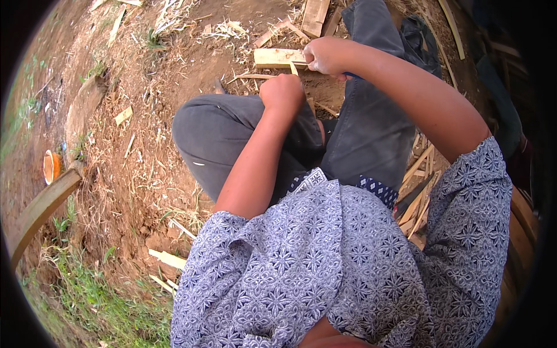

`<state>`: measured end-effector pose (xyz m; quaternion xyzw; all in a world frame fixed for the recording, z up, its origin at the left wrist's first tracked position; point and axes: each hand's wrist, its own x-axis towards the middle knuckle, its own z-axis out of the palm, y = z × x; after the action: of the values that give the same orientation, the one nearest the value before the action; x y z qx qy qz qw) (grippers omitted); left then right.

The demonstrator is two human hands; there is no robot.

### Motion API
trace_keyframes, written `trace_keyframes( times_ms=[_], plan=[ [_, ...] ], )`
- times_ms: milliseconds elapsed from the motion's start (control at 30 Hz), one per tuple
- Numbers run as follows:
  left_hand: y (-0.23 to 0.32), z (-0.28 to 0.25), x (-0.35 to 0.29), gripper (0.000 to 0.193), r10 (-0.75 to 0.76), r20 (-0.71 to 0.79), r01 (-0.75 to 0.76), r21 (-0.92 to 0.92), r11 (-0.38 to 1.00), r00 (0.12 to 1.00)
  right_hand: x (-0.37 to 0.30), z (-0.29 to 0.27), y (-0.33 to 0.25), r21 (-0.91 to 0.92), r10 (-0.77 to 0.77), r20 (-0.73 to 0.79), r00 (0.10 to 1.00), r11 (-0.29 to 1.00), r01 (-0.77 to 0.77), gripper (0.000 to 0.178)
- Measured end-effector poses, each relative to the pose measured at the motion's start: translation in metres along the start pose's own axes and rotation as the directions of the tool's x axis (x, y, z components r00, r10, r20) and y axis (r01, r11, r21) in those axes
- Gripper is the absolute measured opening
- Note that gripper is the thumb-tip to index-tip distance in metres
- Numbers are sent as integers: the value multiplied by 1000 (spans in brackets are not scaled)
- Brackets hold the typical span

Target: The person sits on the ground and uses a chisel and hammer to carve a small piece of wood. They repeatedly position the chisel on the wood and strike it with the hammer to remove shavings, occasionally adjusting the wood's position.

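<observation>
My left hand [282,93] is closed in a fist round a thin wooden stick [294,69], whose pale tip sticks up past the knuckles. Just to its right and farther off, my right hand [328,56] is closed on what looks like a knife. Only a thin dark edge shows by the stick, and a bit of blue [351,75] shows under the wrist; the fingers hide most of it. Behind the stick's tip lies a pale wooden block [277,57] on the ground, its right end next to my right hand.
My bent legs [217,124] in dark trousers surround the work spot. Wood offcuts [315,17] lie beyond, with shavings scattered over the bare soil. Split sticks [420,191] lie by my right hip. At left are a curved wooden bar [46,206] and an orange round object [51,167].
</observation>
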<state>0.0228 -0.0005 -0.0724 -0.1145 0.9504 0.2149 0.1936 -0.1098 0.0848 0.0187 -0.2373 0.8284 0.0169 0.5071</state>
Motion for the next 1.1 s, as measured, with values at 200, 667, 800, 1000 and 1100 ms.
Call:
trace_keyframes(
  times_ms=[200,667,800,1000,1100],
  plan=[
    [-2,4,1,25,19,-31,-19,-5,1000,999,8,8,0,-47,18,12,1000,999,-17,20],
    [-2,4,-1,28,12,-24,-12,-5,1000,1000,38,34,-1,-150,-57,-262,963,989,17,16],
    [-1,2,-1,29,9,-28,-10,-39,999,1000,42,26,12,-33,93,-86,992,995,-97,16],
    [-3,5,-2,30,-1,-22,0,-43,999,1000,9,14,9,76,-3,1,1000,997,3,24],
    [-1,4,0,31,-1,4,1,-42,999,1000,4,11,6,66,0,14,1000,998,0,23]
  ],
)
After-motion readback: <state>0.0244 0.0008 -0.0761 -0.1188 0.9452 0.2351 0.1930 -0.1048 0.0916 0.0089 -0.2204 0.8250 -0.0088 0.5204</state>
